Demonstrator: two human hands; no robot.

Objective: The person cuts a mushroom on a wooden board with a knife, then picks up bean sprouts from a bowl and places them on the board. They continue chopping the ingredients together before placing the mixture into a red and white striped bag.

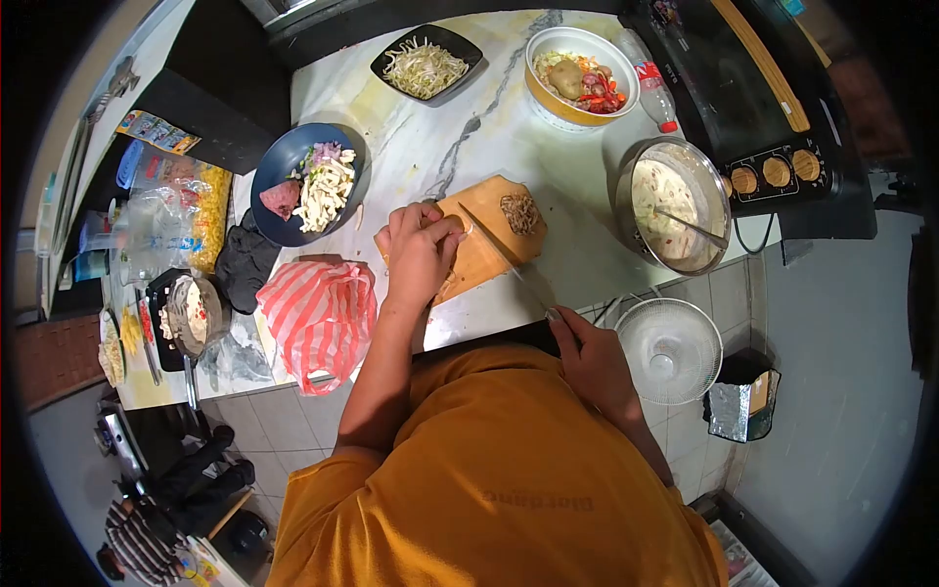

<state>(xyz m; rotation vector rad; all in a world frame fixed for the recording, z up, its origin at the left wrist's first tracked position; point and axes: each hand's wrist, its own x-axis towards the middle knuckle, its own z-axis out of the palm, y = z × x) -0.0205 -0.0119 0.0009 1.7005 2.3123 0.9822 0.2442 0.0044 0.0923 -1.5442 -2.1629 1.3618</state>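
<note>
My left hand [419, 249] rests on the left part of a wooden chopping board [483, 199], its fingers curled down. What they press on is mostly hidden, though small pale bits show beside them. In my right hand [591, 360] is the handle of a kitchen knife [507, 259]. The blade slants across the board, its tip close to my left fingertips. A small heap of chopped brown pieces [520, 214] lies at the board's right end.
Around the board stand a dark blue plate [264, 173] of chopped food, a black bowl [475, 70] of bean sprouts, a vegetable bowl [536, 90], a steel pot [719, 186] and a striped plastic bag [318, 313]. A stove [822, 196] is at right; another person [147, 538] is lower left.
</note>
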